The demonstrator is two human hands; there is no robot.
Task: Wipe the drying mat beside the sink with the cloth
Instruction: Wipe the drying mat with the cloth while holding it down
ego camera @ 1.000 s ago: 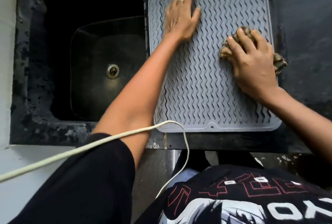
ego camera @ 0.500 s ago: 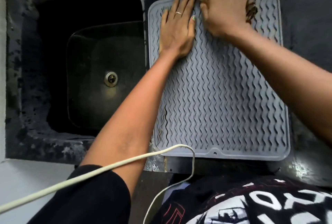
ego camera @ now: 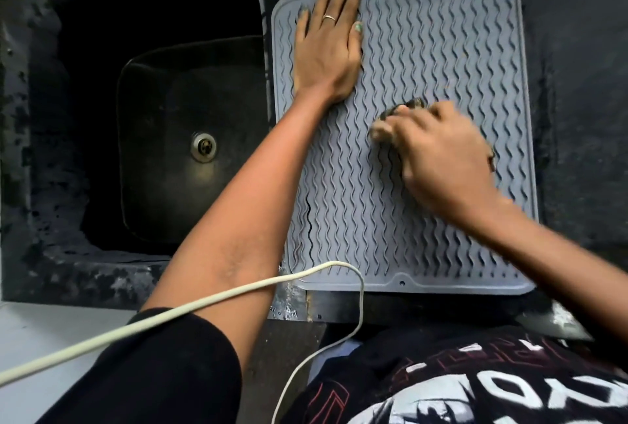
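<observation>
A grey drying mat (ego camera: 441, 36) with wavy ridges lies on the dark counter, right of the sink (ego camera: 176, 138). My left hand (ego camera: 328, 46) presses flat on the mat's far left part, fingers straight, a ring on one finger. My right hand (ego camera: 445, 158) sits on the middle of the mat, blurred by motion, its fingers curled over a dark crumpled cloth (ego camera: 402, 111) that peeks out past the fingertips. Most of the cloth is hidden under the hand.
The black sink basin with a metal drain (ego camera: 203, 146) lies left of the mat. Dark counter (ego camera: 577, 83) surrounds the mat on the right. A cream cable (ego camera: 210, 301) crosses my left forearm and loops over the mat's near edge.
My right hand has dragged the cloth from the mat's far edge back toward me to the middle of the mat. My left hand stays pressed on the far left part.
</observation>
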